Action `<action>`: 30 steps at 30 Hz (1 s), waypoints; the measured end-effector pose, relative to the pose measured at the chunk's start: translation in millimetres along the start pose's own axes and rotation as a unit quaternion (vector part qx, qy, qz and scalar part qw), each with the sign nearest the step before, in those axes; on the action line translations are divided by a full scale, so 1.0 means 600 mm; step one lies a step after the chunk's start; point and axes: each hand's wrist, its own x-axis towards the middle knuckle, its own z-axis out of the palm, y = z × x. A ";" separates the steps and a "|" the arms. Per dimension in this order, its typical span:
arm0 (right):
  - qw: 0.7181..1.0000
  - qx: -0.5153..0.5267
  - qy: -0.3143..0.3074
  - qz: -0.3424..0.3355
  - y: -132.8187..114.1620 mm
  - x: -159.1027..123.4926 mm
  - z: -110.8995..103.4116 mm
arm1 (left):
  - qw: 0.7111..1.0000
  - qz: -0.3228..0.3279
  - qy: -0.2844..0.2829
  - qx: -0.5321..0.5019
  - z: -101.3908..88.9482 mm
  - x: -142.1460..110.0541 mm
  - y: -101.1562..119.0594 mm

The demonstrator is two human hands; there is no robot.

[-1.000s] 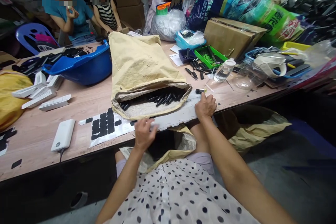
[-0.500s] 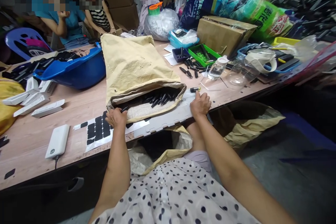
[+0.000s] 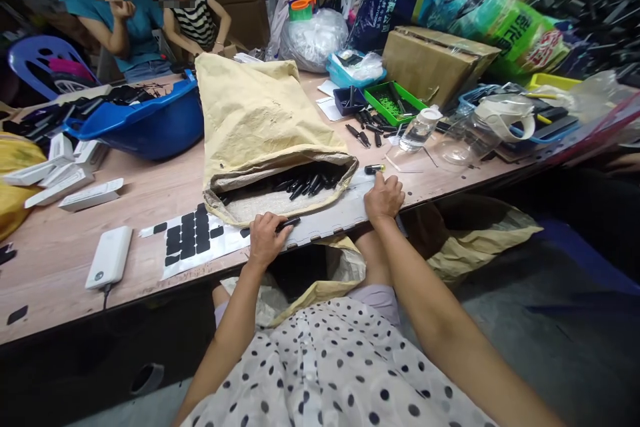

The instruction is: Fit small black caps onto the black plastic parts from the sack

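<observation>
Pinched in my left hand point(image 3: 266, 238) is a slim black pen-shaped piece point(image 3: 289, 223), just in front of the mouth of a cream woven sack point(image 3: 260, 107). The sack lies on its side, its opening towards me, with several similar black pieces point(image 3: 311, 185) inside. My right hand point(image 3: 384, 198) is closed at the right end of a grey cardboard strip point(image 3: 330, 219) along the table edge; what its fingers hold, if anything, is hidden. Just beyond its thumb lies a small black cylinder with a yellowish clear end point(image 3: 374, 169).
A sheet of black stickers point(image 3: 187, 237), a white power bank point(image 3: 109, 257) and white boxes point(image 3: 93, 195) lie left, near a blue basin point(image 3: 155, 123). Right stand a green tray point(image 3: 393, 103), a small bottle point(image 3: 420, 130) and a clear jug point(image 3: 470, 133). Below, an open sack point(image 3: 345, 267) sits between my legs.
My left hand has moved right, from the left corner of the sack's mouth to its front, carrying the black pen-shaped piece. My right hand stays in place. The view has shifted slightly.
</observation>
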 end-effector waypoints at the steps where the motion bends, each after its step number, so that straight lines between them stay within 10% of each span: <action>1: 1.000 0.009 -0.003 0.004 0.000 0.002 -0.002 | 1.000 -0.011 -0.006 -0.014 0.002 0.003 -0.006; 8: 0.980 0.177 0.041 0.083 0.014 -0.005 -0.027 | 0.993 -0.054 -0.042 -0.093 0.003 0.013 -0.018; 12: 0.934 0.335 0.120 -0.031 0.007 -0.080 -0.042 | 0.991 -0.070 -0.051 -0.099 0.004 0.014 -0.011; 15: 0.892 0.415 0.032 -0.176 -0.018 -0.154 -0.039 | 0.989 -0.082 -0.057 -0.108 0.004 0.016 -0.009; 20: 0.855 0.419 -0.079 -0.293 -0.063 -0.223 -0.012 | 0.986 -0.097 -0.058 -0.121 0.002 0.018 -0.004; 30: 0.878 0.317 -0.054 -0.354 -0.086 -0.230 -0.013 | 0.982 -0.113 -0.055 -0.138 0.005 0.023 0.002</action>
